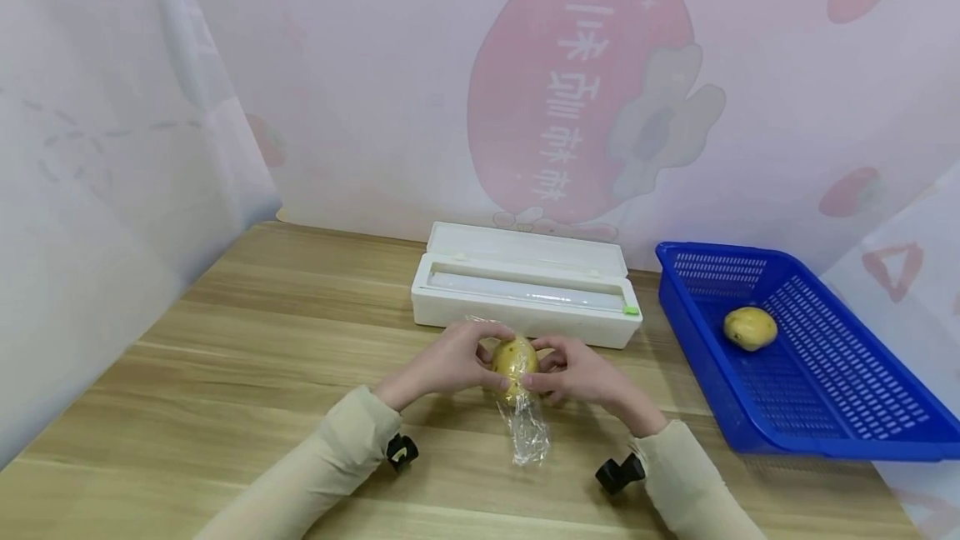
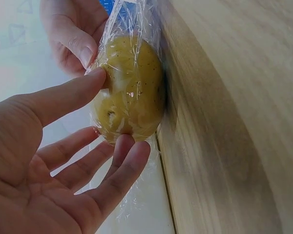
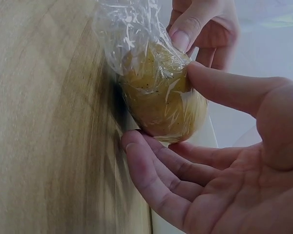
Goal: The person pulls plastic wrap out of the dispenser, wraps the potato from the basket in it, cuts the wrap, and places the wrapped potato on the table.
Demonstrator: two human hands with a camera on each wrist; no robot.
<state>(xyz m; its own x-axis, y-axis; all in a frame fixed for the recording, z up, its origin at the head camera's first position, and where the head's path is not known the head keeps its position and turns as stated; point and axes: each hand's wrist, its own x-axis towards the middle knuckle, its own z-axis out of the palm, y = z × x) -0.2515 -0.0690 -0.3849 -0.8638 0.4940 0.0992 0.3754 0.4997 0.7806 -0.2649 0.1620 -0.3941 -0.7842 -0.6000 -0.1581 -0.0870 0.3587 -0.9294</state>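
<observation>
A yellow potato [image 1: 514, 358] wrapped in clear cling film sits between both hands, close over the wooden table. Loose film [image 1: 529, 433] trails from it toward the person. On the left side, the left hand [image 1: 459, 358] grips the potato, thumb on top and fingertips [image 2: 136, 153] at its far end. From the other side the right hand [image 1: 573, 369] holds it too, its thumb pressing the film and its fingers [image 3: 151, 165] curved beneath. The wrapped skin [image 2: 132, 92] shows small dark specks through the creased film.
Just behind the hands stands a white cling film box [image 1: 525, 319], lid [image 1: 525, 248] raised, with a roll of film [image 1: 525, 290] inside and a green tab at its right end. At right, a blue plastic basket [image 1: 720, 390] contains another potato [image 1: 750, 328]. Patterned sheets hang behind the table.
</observation>
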